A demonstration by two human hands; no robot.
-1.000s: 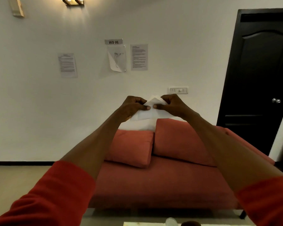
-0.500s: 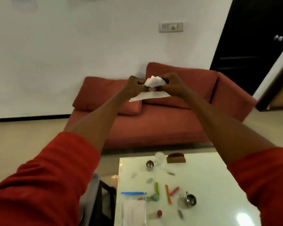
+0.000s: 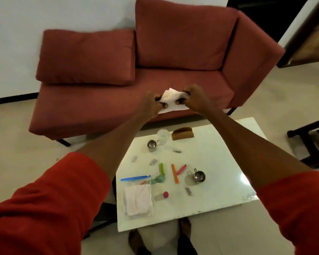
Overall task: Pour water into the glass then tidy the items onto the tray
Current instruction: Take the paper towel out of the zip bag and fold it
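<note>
Both hands, left (image 3: 151,104) and right (image 3: 196,97), pinching a white tissue (image 3: 170,99) above the sofa. Glass (image 3: 163,136) at desk (image 3: 219,144) far edge, seemingly unfilled; no tray visible; tidying unstarted.

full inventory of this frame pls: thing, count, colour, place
paper tissue: 1, white, held up between both hands
glass: 1, clear, far end of table
metal cups: 2, steel, one by the glass, one at table's right
holder: 1, brown, right of glass
zip bag: 1, clear with blue seal, white cloth inside, near left
sticks: 3, orange, green, pink, mid table
table: 1, white
sofa: 1, red, behind table
left hand: grips tissue
right hand: grips tissue
</note>
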